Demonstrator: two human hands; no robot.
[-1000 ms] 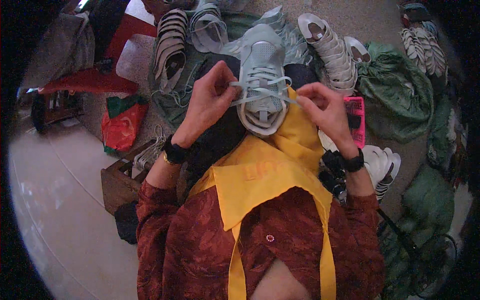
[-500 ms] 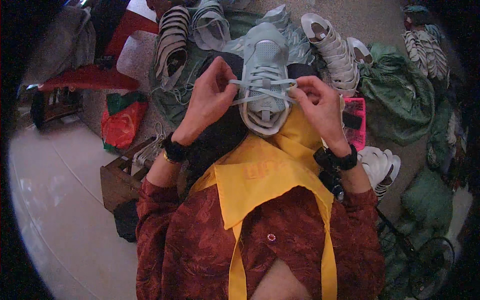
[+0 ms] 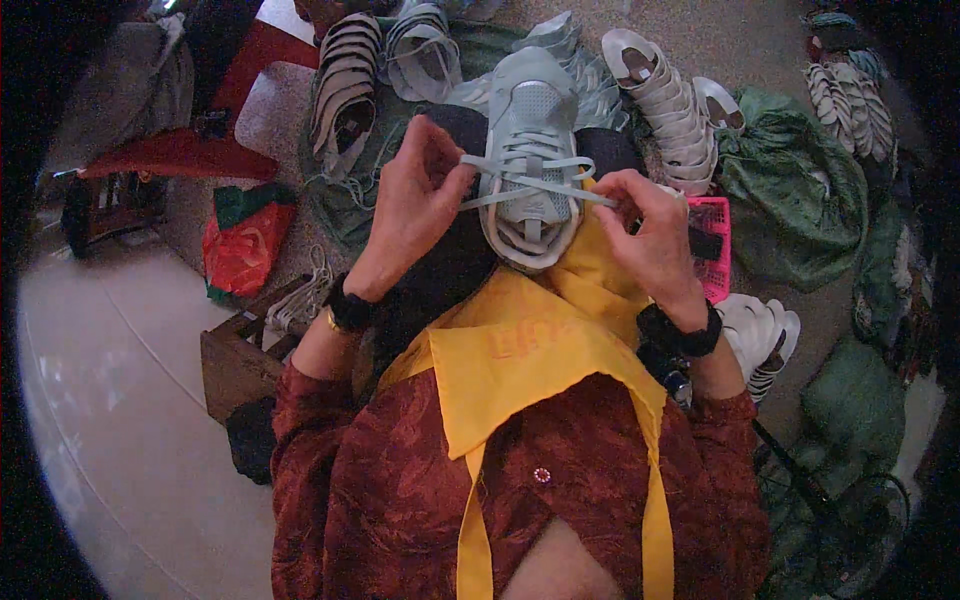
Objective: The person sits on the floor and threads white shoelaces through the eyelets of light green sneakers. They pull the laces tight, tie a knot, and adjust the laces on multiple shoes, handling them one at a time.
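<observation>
A pale grey-blue sneaker (image 3: 533, 110) rests between my knees, its toe pointing away from me and its heel opening toward my yellow apron (image 3: 530, 330). Light shoelaces (image 3: 530, 180) run across its tongue and cross there. On the left of the shoe, my left hand (image 3: 415, 205) pinches the lace between thumb and forefinger. To the right, my right hand (image 3: 648, 225) pinches a lace end, pulled out a little to the side. One lace loop stands off the shoe near my right fingertips.
Stacked white shoe uppers (image 3: 670, 120) lie at the far right beside a green sack (image 3: 795, 190). A pink basket (image 3: 712, 245) sits by my right wrist. Striped uppers (image 3: 345, 90) stand at the far left. Nearer are a red bag (image 3: 245, 240) and a wooden box (image 3: 235, 370) holding laces.
My right hand has moved right and slightly toward me, drawing a lace end outward. My left hand has shifted slightly left, still pinching lace. The sneaker stays in place.
</observation>
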